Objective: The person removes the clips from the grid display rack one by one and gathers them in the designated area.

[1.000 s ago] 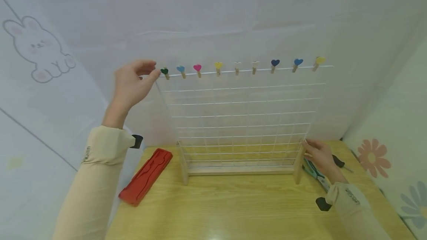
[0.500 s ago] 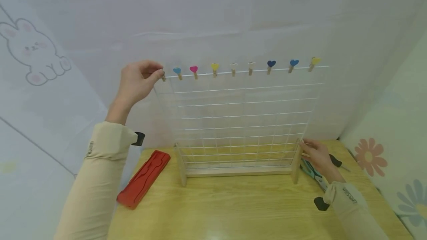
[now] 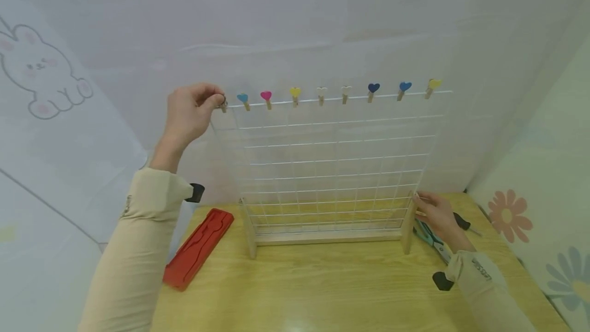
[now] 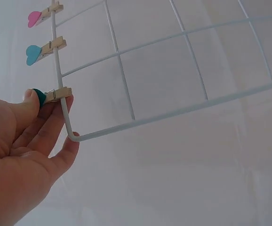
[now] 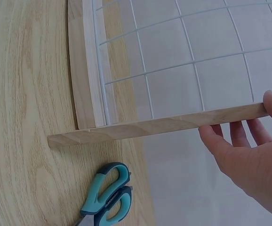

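In the head view my left hand [image 3: 188, 116] is at the upper left corner of a white wire grid [image 3: 313, 146]. Its thumb and fingers pinch a small wooden clothespin [image 4: 57, 94] with a dark green heart, clipped on the top wire; the little finger is by the corner. More heart clothespins, light blue [image 4: 45, 50], pink [image 4: 44, 14], yellow [image 3: 295, 94], white and dark blue [image 3: 373, 89], line that wire. My right hand [image 3: 440, 215] holds the upper end of the stand's right wooden side piece [image 5: 150, 126], thumb on one side and fingers on the other.
The wooden stand [image 3: 327, 239] sits on a wood-grain table [image 3: 295, 286]. Teal-handled scissors [image 5: 108, 194] and a black-handled tool [image 3: 462, 221] lie beyond the right side piece. A red tray [image 3: 198, 250] lies at left. White sheeting [image 3: 286, 24] hangs behind.
My left hand has shifted right onto the green clothespin, and its heart is now covered in the head view. My right hand keeps its place on the side piece. The head view has shifted slightly.
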The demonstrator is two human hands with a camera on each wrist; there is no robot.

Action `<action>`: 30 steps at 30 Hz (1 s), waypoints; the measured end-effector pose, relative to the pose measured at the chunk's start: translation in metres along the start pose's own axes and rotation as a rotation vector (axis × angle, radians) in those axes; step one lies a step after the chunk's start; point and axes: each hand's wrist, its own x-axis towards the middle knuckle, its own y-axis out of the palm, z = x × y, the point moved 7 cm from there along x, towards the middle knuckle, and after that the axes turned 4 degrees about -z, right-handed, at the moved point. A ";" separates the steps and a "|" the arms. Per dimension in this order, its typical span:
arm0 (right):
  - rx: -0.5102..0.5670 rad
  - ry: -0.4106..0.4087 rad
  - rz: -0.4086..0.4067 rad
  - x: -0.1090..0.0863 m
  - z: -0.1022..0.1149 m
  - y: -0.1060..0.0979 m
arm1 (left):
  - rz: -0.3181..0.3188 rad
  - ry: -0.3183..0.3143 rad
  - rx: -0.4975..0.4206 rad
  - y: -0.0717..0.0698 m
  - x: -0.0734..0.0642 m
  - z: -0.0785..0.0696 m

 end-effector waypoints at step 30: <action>0.002 -0.016 0.033 -0.004 0.005 0.001 | 0.077 -0.166 -0.556 -0.001 -0.084 0.016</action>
